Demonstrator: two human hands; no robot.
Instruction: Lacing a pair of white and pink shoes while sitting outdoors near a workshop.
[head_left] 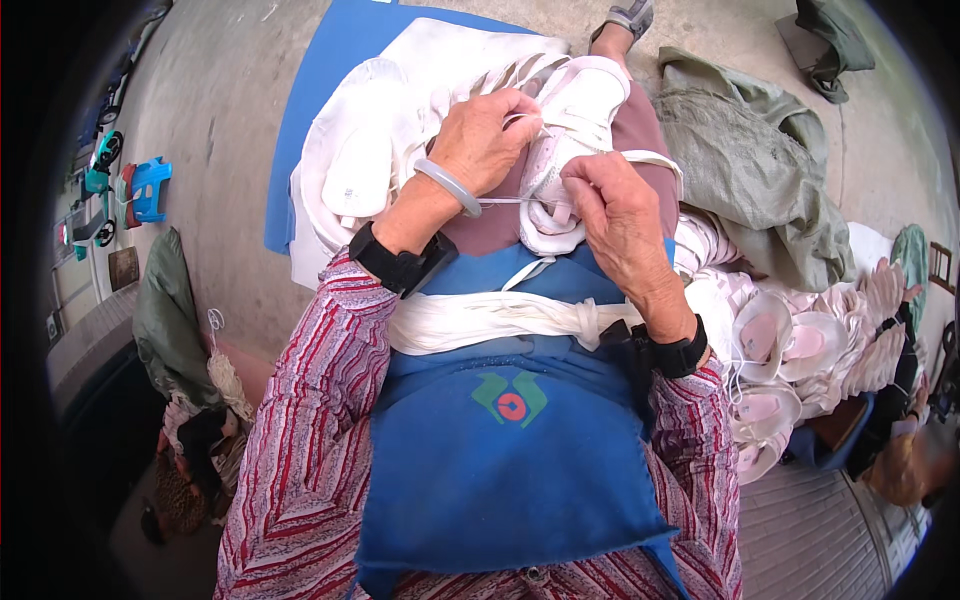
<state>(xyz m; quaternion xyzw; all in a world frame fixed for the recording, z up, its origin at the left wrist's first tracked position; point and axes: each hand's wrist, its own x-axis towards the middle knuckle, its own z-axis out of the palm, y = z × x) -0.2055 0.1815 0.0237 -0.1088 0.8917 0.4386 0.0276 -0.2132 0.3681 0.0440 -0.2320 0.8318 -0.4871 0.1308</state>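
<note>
A white sneaker with pale pink parts (590, 92) rests across my lap, its toe pointing away from me. My left hand (482, 140) is closed at the shoe's left side, thumb and forefinger pinching a thin white shoelace. On the other side my right hand (625, 215) is also closed, its fingertips pressed together close to the shoe's opening; a thin strand runs toward them, but the fingers cover what they hold. Across my blue apron (500, 470) lies a knotted bundle of white laces (480, 322) at the waist.
Left of the shoe, white shoe pieces (358, 175) lie on white and blue cloth. Many pink-and-white shoes (765, 335) are heaped at my right, beside a grey-green woven sack (745, 150). Farther left stand a blue stool (150, 188) and a green sack (170, 310).
</note>
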